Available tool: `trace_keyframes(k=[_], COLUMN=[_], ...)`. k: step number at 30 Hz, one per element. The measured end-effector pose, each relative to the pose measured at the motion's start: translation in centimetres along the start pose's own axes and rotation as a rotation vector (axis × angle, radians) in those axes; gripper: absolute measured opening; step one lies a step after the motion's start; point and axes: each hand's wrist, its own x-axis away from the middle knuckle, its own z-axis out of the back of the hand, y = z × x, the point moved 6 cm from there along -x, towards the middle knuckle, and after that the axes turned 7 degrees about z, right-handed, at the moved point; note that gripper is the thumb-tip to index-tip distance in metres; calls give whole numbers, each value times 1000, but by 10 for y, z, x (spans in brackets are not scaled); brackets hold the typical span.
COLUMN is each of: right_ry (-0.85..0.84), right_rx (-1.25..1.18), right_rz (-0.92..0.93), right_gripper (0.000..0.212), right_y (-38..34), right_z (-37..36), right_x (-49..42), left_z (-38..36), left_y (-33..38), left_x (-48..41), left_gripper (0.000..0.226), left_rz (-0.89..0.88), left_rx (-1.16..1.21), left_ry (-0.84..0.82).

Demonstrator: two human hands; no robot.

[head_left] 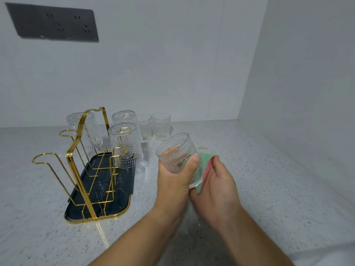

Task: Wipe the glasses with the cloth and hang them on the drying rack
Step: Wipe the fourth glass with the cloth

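In the middle of the frame the left hand (172,182) grips a ribbed clear glass (177,153), thumb across its side and fingers curled behind it. The fingers show through the wall. The glass is tilted, its open rim towards the upper left and its base towards the lower right. The right hand (221,186) holds a green cloth (205,158) against the glass's lower side and base, fingers curled over the cloth.

Left of centre, a gold wire drying rack (69,157) stands in a dark tray (120,189) on the speckled counter (269,179). Three glasses hang upside down on its prongs: a far-left glass (90,135), a rear glass (124,117) and a front glass (126,148). Two prongs on the rack's left side are bare.

Behind the held glass, two more glasses stand rim up on the counter near the wall, the left upright glass (144,127) just beside the right upright glass (161,126). A dark socket panel (53,23) sits on the wall at upper left.
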Motion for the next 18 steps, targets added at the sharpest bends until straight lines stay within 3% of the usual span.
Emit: trace_keyframes(k=[4,12,16,18], right_ry=[40,111,153,114], right_rx=[81,350,822,1068], right_rz=[-65,-43,174,277], right_gripper=[52,33,27,28], right_y=[8,-16,-52,-66], right_z=[1,17,26,25], right_x=[10,22,22,20], left_z=[5,4,19,25], left_y=[15,38,28,21], left_x=[-3,-3,-5,-4], left_gripper=[53,57,60,74], left_rz=[-53,-134,-26,70], left_rx=[-146,-301,-309,-319], left_ry=[91,87,87,77])
